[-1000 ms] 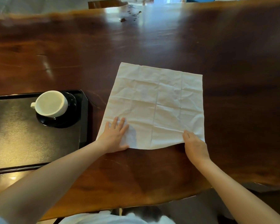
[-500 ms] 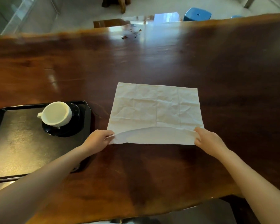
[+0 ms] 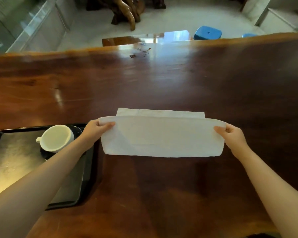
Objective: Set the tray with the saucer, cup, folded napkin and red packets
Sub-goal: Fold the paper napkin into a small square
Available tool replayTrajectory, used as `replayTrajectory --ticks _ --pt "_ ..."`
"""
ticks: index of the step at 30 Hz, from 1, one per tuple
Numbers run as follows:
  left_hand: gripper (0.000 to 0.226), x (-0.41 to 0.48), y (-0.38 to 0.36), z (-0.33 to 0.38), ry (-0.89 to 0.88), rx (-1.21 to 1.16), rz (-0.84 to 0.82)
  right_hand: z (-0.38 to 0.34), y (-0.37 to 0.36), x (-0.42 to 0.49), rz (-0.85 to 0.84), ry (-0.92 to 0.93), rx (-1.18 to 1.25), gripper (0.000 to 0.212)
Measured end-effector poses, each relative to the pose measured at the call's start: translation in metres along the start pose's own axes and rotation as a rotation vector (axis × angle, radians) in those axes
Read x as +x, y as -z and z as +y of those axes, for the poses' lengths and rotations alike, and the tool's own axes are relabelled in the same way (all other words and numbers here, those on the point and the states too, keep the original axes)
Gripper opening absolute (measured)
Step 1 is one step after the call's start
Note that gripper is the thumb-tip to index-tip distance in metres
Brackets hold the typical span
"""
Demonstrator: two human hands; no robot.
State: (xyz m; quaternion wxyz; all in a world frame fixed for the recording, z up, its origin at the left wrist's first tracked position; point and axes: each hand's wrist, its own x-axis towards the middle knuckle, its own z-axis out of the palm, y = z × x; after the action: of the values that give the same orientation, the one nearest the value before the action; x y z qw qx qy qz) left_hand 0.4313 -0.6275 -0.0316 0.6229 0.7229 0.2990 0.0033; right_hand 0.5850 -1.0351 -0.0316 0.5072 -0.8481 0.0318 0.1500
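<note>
You've lifted the near edge since half a second ago and carried it toward twelve o'clock, so the napkin (image 3: pixel 162 138) now hangs doubled over the tabletop (image 3: pixel 162 83). Your left hand (image 3: pixel 95 129) pinches its nine o'clock corner and your right hand (image 3: pixel 234 136) its three o'clock corner, fingers (image 3: pixel 219 129) curled on the cloth. At the napkin's nine o'clock, the cup (image 3: pixel 56 138) sits on the saucer (image 3: pixel 45 154) in the tray (image 3: pixel 15 160).

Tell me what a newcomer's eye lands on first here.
The white napkin, half folded on the dark wooden table, corners pinched by the left hand and right hand. Left of it, a white cup sits on a dark saucer in the black tray.
</note>
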Motion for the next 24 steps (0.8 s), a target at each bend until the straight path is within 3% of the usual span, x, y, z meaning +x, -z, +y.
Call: replayTrajectory --ticks 4,8,13,16,18,20,22,24 --pt "0.021 0.060 -0.024 -0.003 0.034 0.075 0.173 0.001 -0.033 0.043 0.188 0.037 -0.104 0.031" --pt "0.032 0.111 -0.045 -0.019 -0.037 0.325 0.355 0.017 -0.063 0.089 0.325 0.067 -0.213 0.033" --pt "0.035 0.155 -0.059 -0.046 -0.136 0.562 0.446 0.049 -0.089 0.127 0.442 0.114 -0.447 0.030" --pt "0.023 0.164 -0.068 -0.054 -0.198 0.695 0.526 0.058 -0.102 0.129 0.500 0.127 -0.613 0.021" --pt "0.018 0.160 -0.069 -0.051 -0.235 0.713 0.560 0.059 -0.107 0.127 0.552 0.116 -0.733 0.035" --pt "0.037 0.150 -0.076 -0.053 -0.332 0.800 0.602 0.050 -0.119 0.121 0.612 0.151 -0.752 0.049" --pt "0.040 0.134 -0.101 -0.059 -0.500 0.898 0.560 0.030 -0.152 0.112 0.497 0.362 -0.664 0.052" --pt "0.045 0.123 -0.134 -0.068 -0.540 0.995 0.345 0.008 -0.201 0.102 0.189 0.583 -0.668 0.055"
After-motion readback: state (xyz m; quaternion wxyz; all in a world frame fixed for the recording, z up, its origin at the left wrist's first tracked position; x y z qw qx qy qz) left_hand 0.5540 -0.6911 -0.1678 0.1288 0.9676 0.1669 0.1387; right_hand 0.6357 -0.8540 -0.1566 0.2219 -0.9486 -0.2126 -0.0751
